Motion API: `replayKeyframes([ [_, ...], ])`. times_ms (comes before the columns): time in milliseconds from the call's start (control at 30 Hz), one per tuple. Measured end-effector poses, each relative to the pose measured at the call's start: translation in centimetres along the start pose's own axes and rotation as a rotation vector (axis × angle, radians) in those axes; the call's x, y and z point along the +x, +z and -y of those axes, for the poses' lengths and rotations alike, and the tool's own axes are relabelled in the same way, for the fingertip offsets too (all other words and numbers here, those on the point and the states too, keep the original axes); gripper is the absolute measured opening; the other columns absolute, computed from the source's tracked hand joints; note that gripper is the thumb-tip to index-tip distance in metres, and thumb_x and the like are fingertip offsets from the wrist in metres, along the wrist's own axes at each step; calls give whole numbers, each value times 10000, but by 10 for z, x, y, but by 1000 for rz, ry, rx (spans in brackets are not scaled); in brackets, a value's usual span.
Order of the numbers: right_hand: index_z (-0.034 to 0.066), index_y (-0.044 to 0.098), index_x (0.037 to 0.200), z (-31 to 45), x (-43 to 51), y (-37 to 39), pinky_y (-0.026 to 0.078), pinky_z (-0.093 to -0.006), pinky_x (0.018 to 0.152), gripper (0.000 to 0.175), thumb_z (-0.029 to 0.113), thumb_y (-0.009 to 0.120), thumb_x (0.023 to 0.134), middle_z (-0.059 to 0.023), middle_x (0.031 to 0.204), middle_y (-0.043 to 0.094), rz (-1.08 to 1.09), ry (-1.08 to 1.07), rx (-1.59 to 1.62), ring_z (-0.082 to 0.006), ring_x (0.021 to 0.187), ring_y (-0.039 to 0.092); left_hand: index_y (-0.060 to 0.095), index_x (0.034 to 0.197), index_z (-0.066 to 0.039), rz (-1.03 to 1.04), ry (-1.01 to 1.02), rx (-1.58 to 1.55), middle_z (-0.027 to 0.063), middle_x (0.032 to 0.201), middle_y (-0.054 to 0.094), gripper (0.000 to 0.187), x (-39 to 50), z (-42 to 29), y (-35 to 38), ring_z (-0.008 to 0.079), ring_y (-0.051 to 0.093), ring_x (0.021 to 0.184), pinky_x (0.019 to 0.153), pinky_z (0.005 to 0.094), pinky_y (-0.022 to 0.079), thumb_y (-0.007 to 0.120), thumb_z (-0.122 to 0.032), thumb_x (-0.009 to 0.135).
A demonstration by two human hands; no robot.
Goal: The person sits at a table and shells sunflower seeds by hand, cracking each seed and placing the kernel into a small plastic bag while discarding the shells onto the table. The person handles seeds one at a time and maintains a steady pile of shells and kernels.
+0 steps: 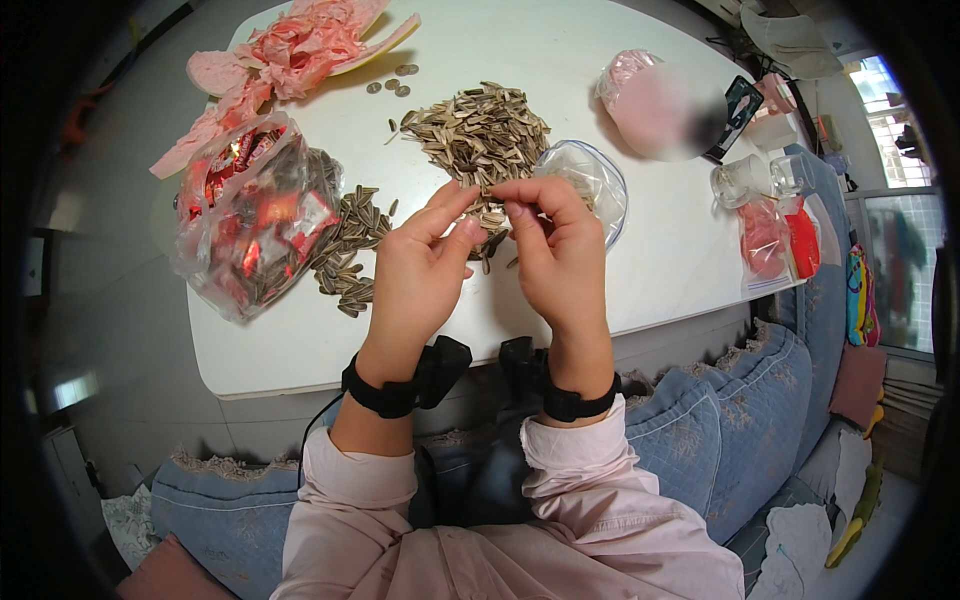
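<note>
My left hand (424, 259) and my right hand (559, 240) meet fingertip to fingertip over the white table. A small dark sunflower seed (486, 192) shows between the index fingertips. The right thumb and index finger pinch together at it; the left thumb and index finger stand somewhat apart, and whether they grip it is unclear. Just beyond lies a large heap of sunflower seed hulls (480, 131), many pale and split. A clear plastic bag (611, 187) with a blue rim sits partly behind the right hand. Left of my left hand, whole striped sunflower seeds (356, 221) lie spread.
A clear plastic bag of red-wrapped sweets (255, 217) stands at the left. Pink pomelo peel (300, 49) lies behind it, near several coins (394, 86). Rightward are a phone (739, 116), glass cups (739, 182) and a red packet (802, 238). A blue quilted sofa (750, 412) borders the table.
</note>
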State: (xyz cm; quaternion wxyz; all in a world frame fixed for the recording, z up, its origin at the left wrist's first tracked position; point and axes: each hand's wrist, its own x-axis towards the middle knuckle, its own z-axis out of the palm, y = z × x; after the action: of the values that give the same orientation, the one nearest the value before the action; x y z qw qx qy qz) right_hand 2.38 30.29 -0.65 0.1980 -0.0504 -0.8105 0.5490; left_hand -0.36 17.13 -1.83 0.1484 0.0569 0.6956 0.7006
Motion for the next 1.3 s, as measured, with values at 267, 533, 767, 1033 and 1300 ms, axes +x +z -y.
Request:
replayKeyframes([
  [267, 7, 640, 908, 10, 1, 2, 471, -259, 675, 151, -83, 548, 829, -62, 854, 583, 170, -80, -51, -143, 773, 567, 634, 940, 12, 70, -39, -44, 36, 829, 647, 267, 3, 1, -13, 45, 499, 559, 495, 188, 405, 532, -235, 953],
  [533, -24, 643, 911, 9, 0, 9, 475, -231, 697, 87, -40, 579, 855, -38, 896, 604, 218, 97, 308, -101, 806, 570, 603, 928, -9, 214, -284, -465, -24, 692, 535, 173, -1, -5, -29, 14, 407, 541, 484, 147, 314, 554, -175, 937],
  [767, -2, 691, 913, 5, 0, 19, 451, -208, 636, 114, 68, 654, 831, -33, 828, 629, 184, 253, 321, -83, 717, 572, 581, 874, -23, 97, -148, -447, -52, 631, 478, 169, 1, 4, -26, 7, 369, 519, 464, 161, 273, 572, -180, 935],
  [1033, -17, 680, 885, 6, -3, 26, 411, -190, 595, 89, 30, 626, 833, 1, 777, 589, 185, 219, 252, -48, 678, 514, 583, 806, -36, 57, -164, -402, -62, 591, 460, 199, 0, 8, -27, 13, 357, 501, 445, 179, 258, 591, -195, 925],
  [1300, -22, 661, 848, 4, -6, 36, 420, -205, 574, 96, 51, 666, 785, -2, 709, 594, 123, 291, 277, -53, 625, 498, 582, 783, -32, 89, -221, -388, -51, 598, 462, 228, -1, 5, -34, 18, 346, 498, 441, 181, 242, 573, -206, 931],
])
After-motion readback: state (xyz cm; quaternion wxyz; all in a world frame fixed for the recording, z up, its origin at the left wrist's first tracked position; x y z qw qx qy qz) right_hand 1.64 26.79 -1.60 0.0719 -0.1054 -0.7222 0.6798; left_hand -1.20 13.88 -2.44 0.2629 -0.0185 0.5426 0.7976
